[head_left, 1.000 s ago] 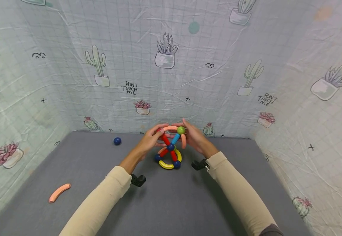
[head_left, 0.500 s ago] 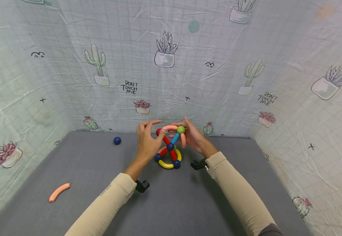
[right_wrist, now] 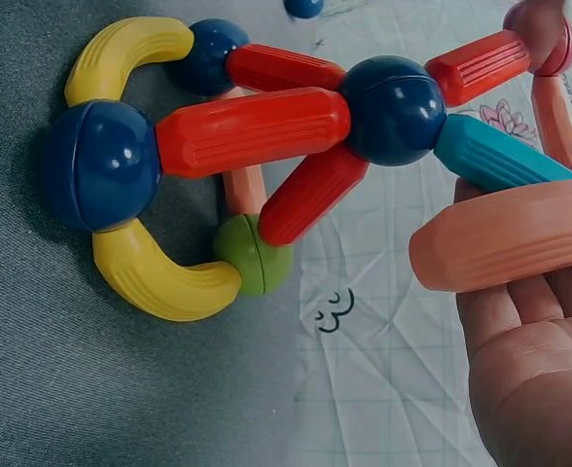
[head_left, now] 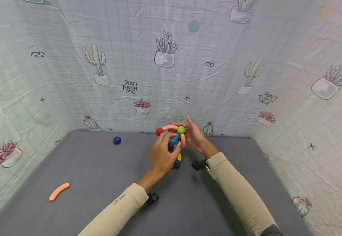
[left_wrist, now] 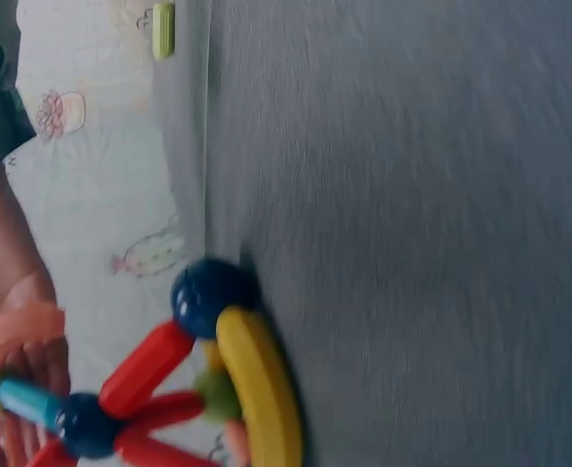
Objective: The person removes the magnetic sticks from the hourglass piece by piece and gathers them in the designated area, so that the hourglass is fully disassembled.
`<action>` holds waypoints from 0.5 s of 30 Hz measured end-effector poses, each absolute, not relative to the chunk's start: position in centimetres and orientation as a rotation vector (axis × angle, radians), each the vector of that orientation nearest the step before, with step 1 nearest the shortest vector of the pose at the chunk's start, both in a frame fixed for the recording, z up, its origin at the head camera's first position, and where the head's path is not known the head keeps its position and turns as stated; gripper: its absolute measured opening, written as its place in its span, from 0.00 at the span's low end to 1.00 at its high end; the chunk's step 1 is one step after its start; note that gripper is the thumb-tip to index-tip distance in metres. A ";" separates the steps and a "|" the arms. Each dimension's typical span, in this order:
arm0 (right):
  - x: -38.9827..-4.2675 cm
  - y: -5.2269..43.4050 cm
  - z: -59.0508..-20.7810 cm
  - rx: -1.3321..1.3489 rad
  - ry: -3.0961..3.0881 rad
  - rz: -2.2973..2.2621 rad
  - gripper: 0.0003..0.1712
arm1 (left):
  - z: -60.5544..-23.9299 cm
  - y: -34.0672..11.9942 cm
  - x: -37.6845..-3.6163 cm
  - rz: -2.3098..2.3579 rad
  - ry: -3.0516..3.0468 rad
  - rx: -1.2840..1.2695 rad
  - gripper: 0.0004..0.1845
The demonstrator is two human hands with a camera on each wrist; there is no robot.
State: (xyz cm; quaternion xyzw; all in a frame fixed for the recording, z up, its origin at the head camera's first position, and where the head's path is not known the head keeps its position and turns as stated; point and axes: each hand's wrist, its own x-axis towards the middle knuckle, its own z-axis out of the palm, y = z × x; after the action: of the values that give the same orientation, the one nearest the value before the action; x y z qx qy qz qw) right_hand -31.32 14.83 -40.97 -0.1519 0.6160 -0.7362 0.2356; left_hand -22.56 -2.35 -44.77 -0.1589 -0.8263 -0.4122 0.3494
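Observation:
A toy of magnetic rods and balls stands on the table, its yellow curved rods (right_wrist: 164, 277) and blue balls low down. Red rods (right_wrist: 257, 131) meet at a central blue ball (right_wrist: 395, 110). Above it, a light blue rod (right_wrist: 505, 156) leads up to a green ball (head_left: 181, 130), and a salmon arc reaches a red ball (head_left: 159, 131). My right hand (head_left: 196, 139) rests its extended fingers behind the green ball and salmon curved rod (right_wrist: 510, 233), thumb raised. In front of the toy is my left hand (head_left: 162, 158), thumb and fingers spread apart, hiding its lower left.
A loose dark blue ball (head_left: 117, 140) lies at the back left of the grey table (head_left: 79, 164). Nearer on the left is a loose salmon curved rod (head_left: 59, 192). A cactus-print cloth (head_left: 165, 85) closes off the back and sides. A light green rod (left_wrist: 163, 29) appears in the left wrist view.
My left hand has let go of the toy's red ball, drawn back, then moved right and down in front of the middle. My right hand stays put, its thumb slightly higher.

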 end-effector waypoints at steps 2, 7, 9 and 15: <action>-31.3 14.9 -41.0 -0.422 1.695 -2.019 0.47 | -45.2 -1.8 -22.7 -1.143 -2.177 -0.385 0.19; -31.2 15.0 -41.0 -0.438 1.737 -2.003 0.49 | -46.0 -0.6 -23.2 -1.233 -2.208 -0.319 0.22; -31.1 15.0 -41.0 -0.444 1.744 -1.998 0.50 | -46.2 -0.1 -23.4 -1.216 -2.213 -0.307 0.23; -31.0 14.9 -41.0 -0.455 1.714 -1.997 0.50 | -46.5 0.8 -23.9 -1.154 -2.216 -0.246 0.24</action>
State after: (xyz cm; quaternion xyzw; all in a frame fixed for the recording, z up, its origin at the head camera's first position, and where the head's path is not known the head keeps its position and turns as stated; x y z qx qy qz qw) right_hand -31.04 14.88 -41.03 -0.1656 0.6240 -0.7272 0.2331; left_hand -23.86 0.83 -46.50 -0.0932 -0.8390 -0.4371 0.3104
